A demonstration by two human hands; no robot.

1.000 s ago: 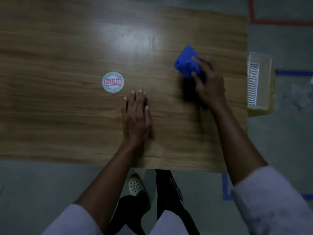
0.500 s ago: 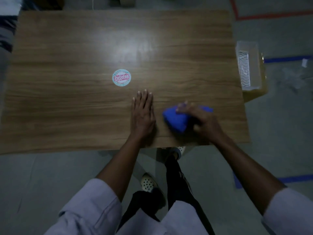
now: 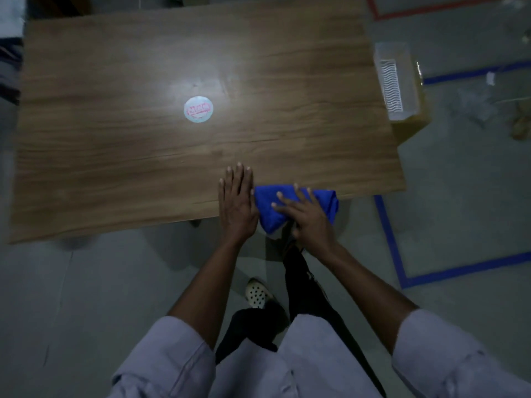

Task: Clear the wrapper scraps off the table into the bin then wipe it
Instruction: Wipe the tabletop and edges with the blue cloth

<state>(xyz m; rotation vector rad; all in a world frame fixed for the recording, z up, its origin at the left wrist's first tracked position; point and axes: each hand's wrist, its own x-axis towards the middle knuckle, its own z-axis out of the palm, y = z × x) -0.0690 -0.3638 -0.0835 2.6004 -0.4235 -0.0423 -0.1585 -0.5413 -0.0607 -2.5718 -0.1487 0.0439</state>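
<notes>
Right hand [image 3: 306,216] spreads its fingers flat over the blue cloth [image 3: 265,202] at the table's [image 3: 115,168] near edge, pressing to wipe. Left hand [image 3: 237,203] lies flat just beside, likely bracing (gripping nothing). Farther off, a round sticker [image 3: 198,109]; the bin [image 3: 393,53] stands far right.

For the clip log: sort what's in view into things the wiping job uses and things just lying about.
In use: cloth, under the right hand; table, with the left hand resting on it; bin beside its right edge.
Lying about: round sticker on the table; blue tape and red tape on the floor.
</notes>
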